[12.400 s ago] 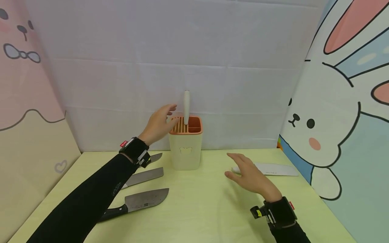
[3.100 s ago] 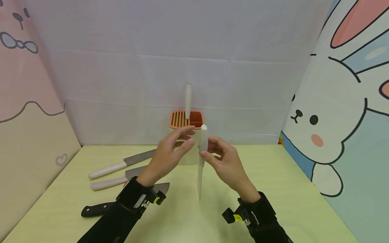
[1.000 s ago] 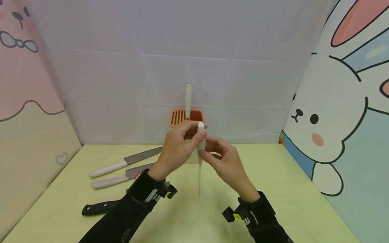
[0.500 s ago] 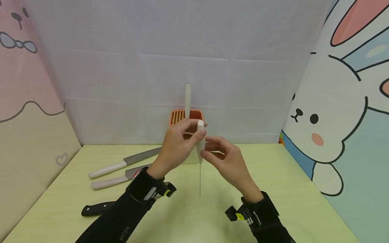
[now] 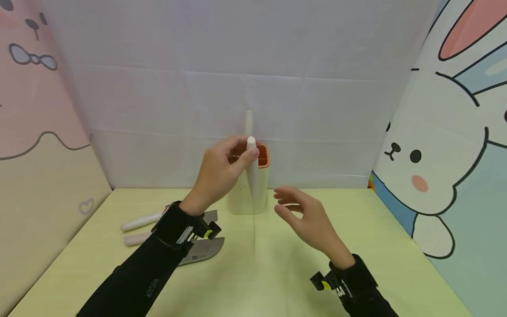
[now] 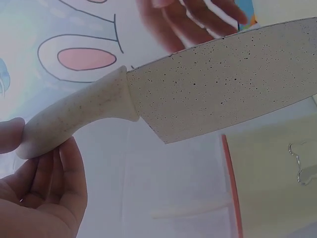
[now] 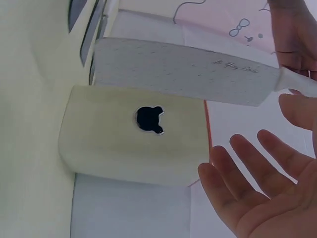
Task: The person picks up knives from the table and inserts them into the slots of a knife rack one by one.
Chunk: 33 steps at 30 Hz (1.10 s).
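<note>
Evidently my left hand (image 5: pixel 223 165) pinches the white-handled knife (image 5: pixel 252 174) near the butt, thumb against fingers, so the blade hangs down, well below my grip, on the near side of the holder (image 5: pixel 239 200). My right hand (image 5: pixel 303 215), loosely open and holding nothing, hovers at the right, probably giving the blade room. Other knives (image 5: pixel 206 250) lie left, partly behind my sleeve (image 5: pixel 134 268).

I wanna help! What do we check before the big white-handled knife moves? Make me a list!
1. Left hand gripping the pale-bladed, white-handled kitchen knife: ok.
2. Blade pointing down: ok.
3. Right hand off the knife: ok.
4. Cream, orange-rimmed, box-shaped holder upright: ok.
5. Blade above the holder: not ok, it hangs in front.
6. Holder's top free behind the left hand: cannot tell, hidden.
</note>
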Available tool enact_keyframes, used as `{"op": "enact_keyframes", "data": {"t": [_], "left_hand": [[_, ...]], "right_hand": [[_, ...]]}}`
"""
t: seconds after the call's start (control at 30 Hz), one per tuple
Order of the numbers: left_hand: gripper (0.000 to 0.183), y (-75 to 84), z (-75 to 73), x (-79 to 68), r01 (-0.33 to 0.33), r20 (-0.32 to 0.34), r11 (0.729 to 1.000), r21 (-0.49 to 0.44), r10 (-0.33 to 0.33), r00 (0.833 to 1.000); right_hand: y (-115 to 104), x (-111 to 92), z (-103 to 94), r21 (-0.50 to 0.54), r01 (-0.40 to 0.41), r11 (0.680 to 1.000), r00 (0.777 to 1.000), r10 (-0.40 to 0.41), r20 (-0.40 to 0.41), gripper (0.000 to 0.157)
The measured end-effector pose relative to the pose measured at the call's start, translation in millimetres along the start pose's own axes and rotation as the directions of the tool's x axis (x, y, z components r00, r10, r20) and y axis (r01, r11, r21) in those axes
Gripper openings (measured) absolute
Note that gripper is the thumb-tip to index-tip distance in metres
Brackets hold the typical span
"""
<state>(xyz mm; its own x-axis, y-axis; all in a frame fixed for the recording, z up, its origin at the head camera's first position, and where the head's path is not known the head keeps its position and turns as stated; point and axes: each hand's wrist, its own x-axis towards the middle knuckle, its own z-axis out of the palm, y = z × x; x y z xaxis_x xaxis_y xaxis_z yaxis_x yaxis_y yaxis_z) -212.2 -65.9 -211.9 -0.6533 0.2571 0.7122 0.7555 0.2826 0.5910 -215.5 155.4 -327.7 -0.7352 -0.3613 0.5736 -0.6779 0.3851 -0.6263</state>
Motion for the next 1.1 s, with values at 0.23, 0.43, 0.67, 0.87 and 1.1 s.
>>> {"op": "enact_keyframes", "data": {"t": [0.23, 0.43, 0.67, 0.87, 1.1], "left_hand": [[0.019, 9.1, -16.5, 16.0, 0.018, -0.02, 0.999, 0.03, -0.017, 1.0], [0.021, 17.2, -27.7, 33.5, -0.026, -0.021, 0.996, 0.083, 0.027, 0.999], [0.02, 27.8, -34.7, 52.6, -0.042, -0.026, 0.992, 0.115, 0.045, 0.999], [0.021, 34.5, -40.8, 67.6, -0.042, -0.024, 0.993, 0.11, 0.045, 0.999], [0.024, 39.0, -49.0, 87.1, -0.01, -0.03, 0.996, 0.087, 0.013, 0.999]], "right_hand": [[24, -13, -4.8, -0.219, 0.05, 0.974, 0.998, -0.039, 0.057, 0.047], [35, -15, -10.1, -0.293, 0.037, 0.955, 0.993, -0.003, 0.114, 0.052], [44, -18, -13.9, -0.349, -0.036, 0.936, 0.974, 0.112, 0.198, 0.059], [52, -19, -15.8, -0.366, -0.069, 0.928, 0.965, 0.155, 0.211, 0.062], [55, -21, -19.1, -0.348, -0.106, 0.931, 0.948, 0.2, 0.248, 0.063]]}}
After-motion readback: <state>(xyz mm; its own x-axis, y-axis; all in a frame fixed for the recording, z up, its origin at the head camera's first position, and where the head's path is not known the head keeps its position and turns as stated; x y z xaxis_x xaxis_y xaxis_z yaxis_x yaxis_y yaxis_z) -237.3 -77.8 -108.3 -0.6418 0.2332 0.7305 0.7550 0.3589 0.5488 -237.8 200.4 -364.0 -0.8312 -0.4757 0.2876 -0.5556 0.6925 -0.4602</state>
